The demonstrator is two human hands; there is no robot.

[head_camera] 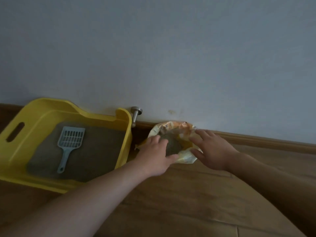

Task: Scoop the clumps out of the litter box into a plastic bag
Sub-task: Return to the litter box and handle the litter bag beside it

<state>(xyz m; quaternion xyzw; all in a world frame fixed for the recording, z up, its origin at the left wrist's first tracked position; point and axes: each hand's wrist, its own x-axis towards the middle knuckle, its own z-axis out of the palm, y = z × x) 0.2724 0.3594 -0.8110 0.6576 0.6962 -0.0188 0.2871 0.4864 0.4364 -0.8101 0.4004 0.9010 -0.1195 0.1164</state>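
Observation:
A yellow litter box (13,161) stands on the floor at the left, its grey litter smooth. A pale blue slotted scoop (68,144) lies on the litter, nobody holding it. To the right of the box, an orange and yellow plastic bag (185,130) lies open on the floor against the wall. Grey litter clumps (172,144) sit heaped inside it. My left hand (156,157) rests at the bag's near left edge, fingers spread, thumb on the plastic. My right hand (212,149) hovers over the bag's right edge with fingers straight and spread.
A metal door stopper (136,115) sticks out of the wall just behind the box's right corner. A wooden skirting board (256,140) runs along the wall. Wooden floor (188,202) stretches below and to the right of the bag.

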